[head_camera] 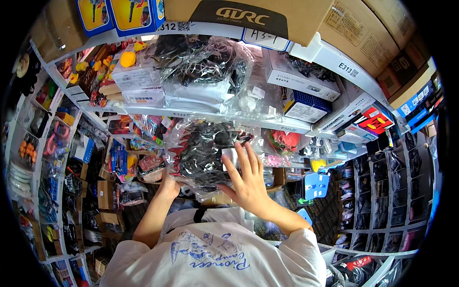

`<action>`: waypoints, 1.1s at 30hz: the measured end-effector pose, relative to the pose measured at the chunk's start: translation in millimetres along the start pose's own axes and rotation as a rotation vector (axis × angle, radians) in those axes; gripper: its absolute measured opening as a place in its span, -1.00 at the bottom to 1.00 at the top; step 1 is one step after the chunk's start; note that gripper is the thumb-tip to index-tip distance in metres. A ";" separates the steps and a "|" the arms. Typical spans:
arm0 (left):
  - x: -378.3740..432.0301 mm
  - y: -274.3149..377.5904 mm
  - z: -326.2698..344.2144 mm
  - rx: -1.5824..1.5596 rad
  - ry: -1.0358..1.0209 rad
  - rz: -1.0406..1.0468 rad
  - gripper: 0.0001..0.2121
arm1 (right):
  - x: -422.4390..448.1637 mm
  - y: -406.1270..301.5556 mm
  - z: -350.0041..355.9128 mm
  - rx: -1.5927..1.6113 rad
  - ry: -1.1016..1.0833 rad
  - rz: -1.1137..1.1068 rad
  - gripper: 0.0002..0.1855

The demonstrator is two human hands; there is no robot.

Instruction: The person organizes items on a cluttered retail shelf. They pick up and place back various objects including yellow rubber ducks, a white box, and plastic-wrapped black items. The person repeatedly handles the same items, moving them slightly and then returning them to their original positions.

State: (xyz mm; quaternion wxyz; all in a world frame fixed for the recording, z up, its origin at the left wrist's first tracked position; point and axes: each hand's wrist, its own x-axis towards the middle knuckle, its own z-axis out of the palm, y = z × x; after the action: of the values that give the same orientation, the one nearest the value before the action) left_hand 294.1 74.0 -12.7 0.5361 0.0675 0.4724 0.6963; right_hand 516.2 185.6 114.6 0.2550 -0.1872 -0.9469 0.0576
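Note:
A large clear plastic bag (200, 161) with a black and red item inside is in front of my chest, just before the shelf. The item's exact kind is hard to make out through the shiny, creased film. My left hand (170, 186) grips the bag's lower left edge, its fingertips hidden behind the film. Across the bag's right side lies my right hand (249, 179), fingers spread, touching the surface beside a white label (230, 159).
Right above the bag runs a white shelf edge (215, 114). That shelf holds bagged black goods (204, 61), a white box (301, 77) and yellow toy ducks (128, 59). Cardboard boxes (358, 28) line the top. Shelving with small goods (380, 193) flanks both sides.

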 end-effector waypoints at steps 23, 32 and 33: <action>17.5 -13.7 -41.6 -0.031 0.108 -0.192 -0.81 | 7.7 31.1 -4.2 0.444 0.313 0.257 -0.76; 2.5 -1.6 -63.3 0.085 0.178 -0.185 -0.88 | 59.9 150.2 4.9 0.013 0.425 0.387 -0.79; 1.5 -0.8 -68.0 0.097 0.174 -0.182 -0.88 | 66.4 167.8 17.2 -0.033 0.435 0.366 -0.79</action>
State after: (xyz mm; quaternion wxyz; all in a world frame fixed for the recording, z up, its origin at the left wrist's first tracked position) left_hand 253.2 35.5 -51.0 0.5502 -0.0103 0.5542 0.6245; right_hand 509.0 365.7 96.1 0.4344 -0.3673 -0.8212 0.0456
